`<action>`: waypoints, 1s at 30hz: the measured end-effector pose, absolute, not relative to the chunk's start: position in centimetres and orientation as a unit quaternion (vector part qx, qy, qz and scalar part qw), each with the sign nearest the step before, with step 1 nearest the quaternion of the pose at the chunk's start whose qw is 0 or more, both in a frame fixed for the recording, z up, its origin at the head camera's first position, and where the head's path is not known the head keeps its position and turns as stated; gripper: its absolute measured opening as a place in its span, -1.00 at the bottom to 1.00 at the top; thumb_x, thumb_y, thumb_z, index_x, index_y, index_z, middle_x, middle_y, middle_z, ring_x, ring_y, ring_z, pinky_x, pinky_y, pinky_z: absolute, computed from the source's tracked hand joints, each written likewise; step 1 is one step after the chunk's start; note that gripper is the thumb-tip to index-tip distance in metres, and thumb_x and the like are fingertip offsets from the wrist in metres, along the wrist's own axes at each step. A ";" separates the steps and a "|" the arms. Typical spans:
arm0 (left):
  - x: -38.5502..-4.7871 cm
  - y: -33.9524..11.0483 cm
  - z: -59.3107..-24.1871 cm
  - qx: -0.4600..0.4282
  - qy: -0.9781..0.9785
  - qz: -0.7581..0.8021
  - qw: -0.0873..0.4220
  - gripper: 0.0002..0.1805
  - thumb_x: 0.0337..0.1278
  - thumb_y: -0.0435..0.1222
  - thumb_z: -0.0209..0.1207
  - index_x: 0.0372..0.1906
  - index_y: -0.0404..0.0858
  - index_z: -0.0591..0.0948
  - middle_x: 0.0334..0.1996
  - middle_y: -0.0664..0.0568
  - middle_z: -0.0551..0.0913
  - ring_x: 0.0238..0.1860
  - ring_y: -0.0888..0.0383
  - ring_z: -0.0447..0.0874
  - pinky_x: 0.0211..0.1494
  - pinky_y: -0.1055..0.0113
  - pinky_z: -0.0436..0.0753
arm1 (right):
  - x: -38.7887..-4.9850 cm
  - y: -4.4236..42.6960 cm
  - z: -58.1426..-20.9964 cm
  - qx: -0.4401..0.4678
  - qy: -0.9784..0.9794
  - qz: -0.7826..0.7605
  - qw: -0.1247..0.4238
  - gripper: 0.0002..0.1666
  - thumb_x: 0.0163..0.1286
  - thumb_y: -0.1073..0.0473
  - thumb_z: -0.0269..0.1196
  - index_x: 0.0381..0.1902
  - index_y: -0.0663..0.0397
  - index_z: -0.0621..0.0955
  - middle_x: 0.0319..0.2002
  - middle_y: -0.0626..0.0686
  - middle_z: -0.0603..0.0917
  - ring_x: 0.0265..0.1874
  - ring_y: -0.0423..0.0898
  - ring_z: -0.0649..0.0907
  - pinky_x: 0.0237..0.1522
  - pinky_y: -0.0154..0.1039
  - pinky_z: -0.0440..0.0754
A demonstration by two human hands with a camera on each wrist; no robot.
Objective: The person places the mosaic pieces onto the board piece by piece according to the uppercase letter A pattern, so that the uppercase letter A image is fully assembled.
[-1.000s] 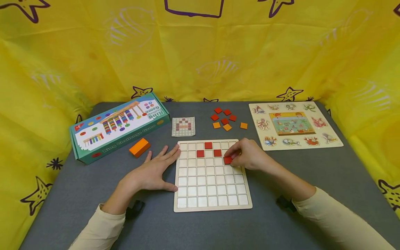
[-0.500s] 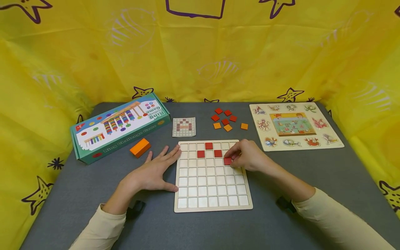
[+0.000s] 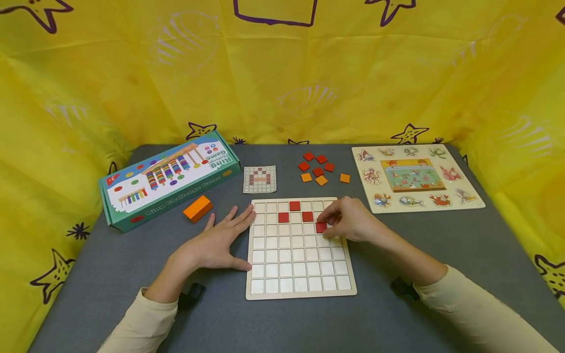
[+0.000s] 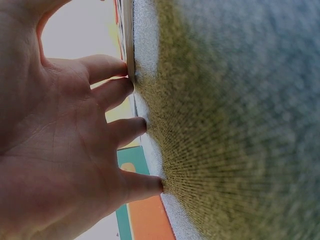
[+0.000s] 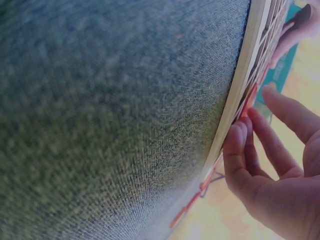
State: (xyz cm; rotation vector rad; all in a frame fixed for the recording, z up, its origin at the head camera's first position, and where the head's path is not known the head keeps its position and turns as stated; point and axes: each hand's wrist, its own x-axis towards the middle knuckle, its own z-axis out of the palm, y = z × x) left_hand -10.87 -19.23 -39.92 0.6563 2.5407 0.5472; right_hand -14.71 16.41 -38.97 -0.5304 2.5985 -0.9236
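On the grid board [image 3: 300,295], our left hand [image 3: 218,247] lies spread at the edge; our right hand [image 3: 353,218] pinches a red tile [image 3: 320,227].
Little has changed: the right thumb [image 3: 334,231] seems slightly lower against the tile, which we judge almost seated, third row from the back. The left wrist view alone shows our left palm [image 4: 55,125].

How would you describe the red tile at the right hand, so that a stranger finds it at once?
On the gray table, find the pale grid board. There, look for the rightmost red tile; of the four on the board, only this one is touched by the right hand.
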 end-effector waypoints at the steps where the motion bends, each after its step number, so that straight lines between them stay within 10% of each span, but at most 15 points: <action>1: -10.9 -19.2 -39.9 0.238 0.923 0.198 0.228 0.36 -0.07 0.23 0.52 0.72 -0.07 -0.04 0.73 0.06 -0.19 0.70 -0.28 -0.29 0.45 -0.61 -0.34 | -14.7 16.4 -39.0 -0.187 0.912 -0.325 0.166 -0.72 0.04 0.25 0.60 -0.22 0.02 0.85 -0.38 -0.06 0.78 -0.37 -0.17 0.63 -0.26 -0.27 0.62; 30: -10.9 -19.2 -40.0 0.239 0.923 0.197 0.230 0.36 -0.07 0.21 0.53 0.72 -0.09 -0.04 0.73 0.07 -0.21 0.70 -0.28 -0.29 0.45 -0.61 -0.36 | -16.7 17.1 -38.7 -0.170 0.901 -0.370 0.149 -0.73 0.13 0.27 0.57 -0.16 0.09 0.84 -0.32 -0.04 0.82 -0.34 -0.13 0.72 -0.24 -0.32 0.68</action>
